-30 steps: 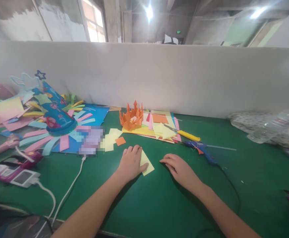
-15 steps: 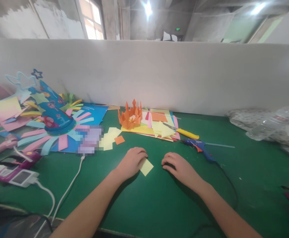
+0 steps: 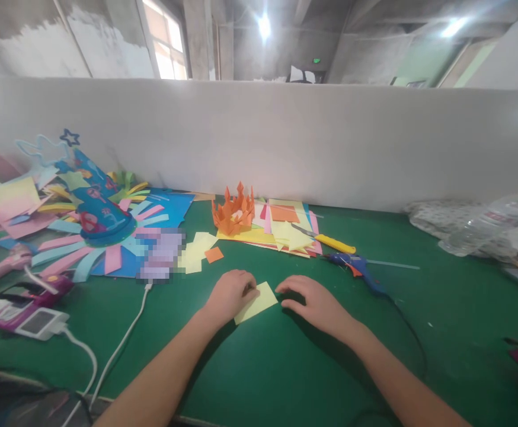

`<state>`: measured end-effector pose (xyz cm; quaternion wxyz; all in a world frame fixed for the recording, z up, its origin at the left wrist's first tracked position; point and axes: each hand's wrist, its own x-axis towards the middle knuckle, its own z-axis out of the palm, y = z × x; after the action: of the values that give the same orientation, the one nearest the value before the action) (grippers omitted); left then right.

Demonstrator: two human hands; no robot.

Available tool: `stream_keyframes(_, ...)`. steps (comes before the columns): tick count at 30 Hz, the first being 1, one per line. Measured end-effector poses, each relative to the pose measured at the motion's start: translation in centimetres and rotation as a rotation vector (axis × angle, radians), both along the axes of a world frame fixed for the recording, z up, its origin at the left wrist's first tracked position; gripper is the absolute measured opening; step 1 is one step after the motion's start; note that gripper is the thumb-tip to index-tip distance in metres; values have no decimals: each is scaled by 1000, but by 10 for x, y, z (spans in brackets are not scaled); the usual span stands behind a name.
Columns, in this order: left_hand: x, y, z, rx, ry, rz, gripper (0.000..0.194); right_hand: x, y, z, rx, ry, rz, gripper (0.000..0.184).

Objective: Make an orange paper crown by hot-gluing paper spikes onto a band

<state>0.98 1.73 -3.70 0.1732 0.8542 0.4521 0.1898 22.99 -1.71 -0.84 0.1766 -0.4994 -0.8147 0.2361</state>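
Observation:
A pale yellow sheet of paper (image 3: 259, 303) lies at a slant on the green table, its left part covered by fingers. My left hand (image 3: 231, 296) is curled over that side, thumb and fingertips closed on the sheet. At the paper's right corner, my right hand (image 3: 309, 298) has its thumb and fingers apart with nothing between them; whether a fingertip touches the corner I cannot tell. Beyond my hands are a small orange paper square (image 3: 214, 255) and several pale yellow pieces (image 3: 194, 255). An orange folded-paper crown (image 3: 233, 214) stands farther back.
Behind my right hand lie a yellow-handled utility knife (image 3: 335, 244) and a blue glue gun (image 3: 352, 261) with its cable. A decorated blue cone hat (image 3: 103, 210) stands left near a white charging cable (image 3: 138, 323). A plastic bottle (image 3: 485, 222) rests at right.
The yellow paper has turned, and more of it shows beside my left hand. My left fingers have shifted to its left side. My right hand has come closer to its right corner.

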Motion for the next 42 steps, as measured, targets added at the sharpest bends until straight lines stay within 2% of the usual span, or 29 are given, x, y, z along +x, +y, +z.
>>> stream_keyframes(3, -1, 2, -4, -12, -23, 12, 12, -13, 7, -6, 11, 11, 135, 38)
stream_keyframes(5, -3, 3, -5, -6, -63, -15, 18, -19, 11, -9, 4, 22, 191, 44)
stream_keyframes(11, -11, 1, 10, -98, -185, -172, 31, -18, 16, -17, 42, 118, 195, 33)
stream_keyframes(17, -19, -3, 23, -205, -183, -222, 37, -15, 15, -18, 58, 163, 142, 22)
stream_keyframes(20, -23, -2, 27, -285, -219, -176, 30, -17, 13, -19, 98, 172, 98, 25)
stream_keyframes(25, -23, -1, 27, -403, -303, -99, 29, -20, 11, -24, 168, 200, -52, 24)
stream_keyframes(28, -20, 0, 22, -395, -314, -15, 30, -20, 12, -30, 175, 299, -164, 19)
stream_keyframes(30, -18, 2, 18, -371, -327, 30, 27, -21, 13, -33, 151, 356, -213, 24)
stream_keyframes(33, -15, 5, 12, -368, -376, 96, 24, -22, 12, -34, 166, 383, -207, 30)
stream_keyframes(36, -14, 6, 8, -400, -425, 150, 23, -22, 12, -31, 222, 379, -173, 27)
stream_keyframes(42, -13, 6, 5, -401, -461, 176, 23, -22, 12, -31, 262, 364, -181, 26)
